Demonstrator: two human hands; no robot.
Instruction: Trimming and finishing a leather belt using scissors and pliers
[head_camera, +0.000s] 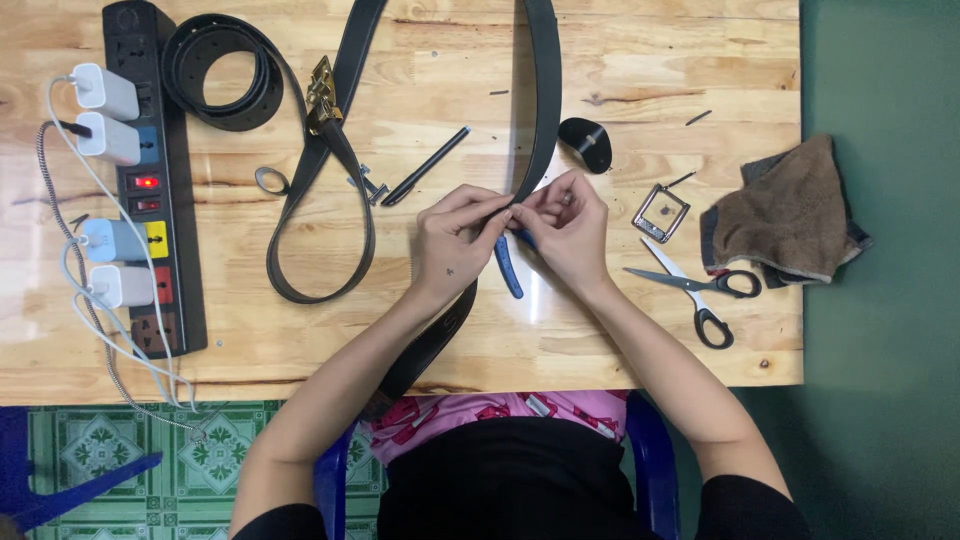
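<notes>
Seen from above, a person sits at a pale wooden counter (640, 340) and works on a long dark belt (545, 100) that runs from the far edge of the counter down between both hands and off the near edge toward the lap. The left hand (455, 240) pinches the belt with thumb and fingertips closed on it. The right hand (565, 225) meets it from the other side, fingers curled tight on the same spot of the belt, the fingertips of both hands touching. A blue-handled tool (508, 270) lies on the counter just under the hands. To the right sit a square metal buckle (660, 212), black-handled scissors (700, 290) and a crumpled brown cloth (785, 215) at the counter's edge. To the left lie a second belt (320, 220) with a brass buckle, a black pen (425, 167), a coiled belt (220, 70), and a black power strip (160, 180) holding white chargers
</notes>
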